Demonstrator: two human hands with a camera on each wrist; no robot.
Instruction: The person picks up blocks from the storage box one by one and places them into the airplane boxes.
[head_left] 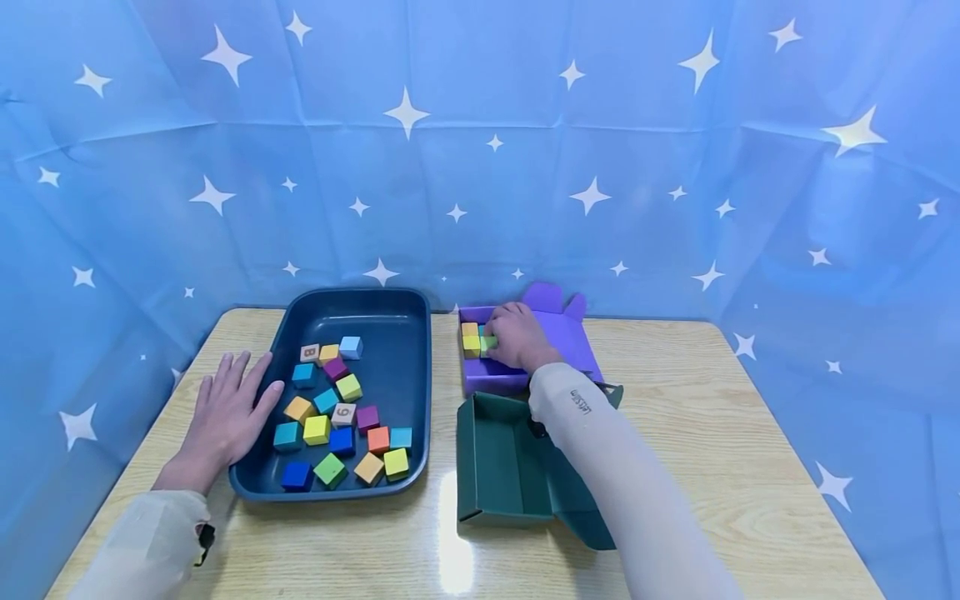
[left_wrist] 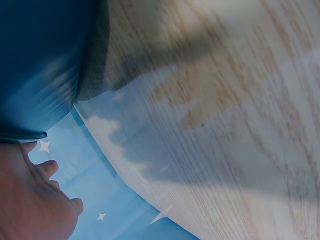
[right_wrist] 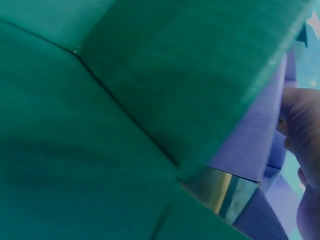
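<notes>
In the head view, my left hand (head_left: 225,417) has its fingers spread beside the left rim of the dark blue tray (head_left: 360,302), with the thumb over the rim. The left wrist view shows part of that hand (left_wrist: 37,195) by the tray's outer wall. Several coloured wooden cubes, such as a yellow cube (head_left: 317,430), lie loose in the tray. Inside the purple box (head_left: 495,382), my right hand (head_left: 517,335) grips a light green cube (head_left: 487,344), its fingertips partly hidden. Beside it sit an orange cube (head_left: 469,331) and a yellow cube (head_left: 471,347).
An open dark green box (head_left: 504,467) stands in front of the purple one, its lid folded out to the right beneath my right forearm. The wooden table (head_left: 720,433) ends at a blue star-patterned curtain (head_left: 480,167).
</notes>
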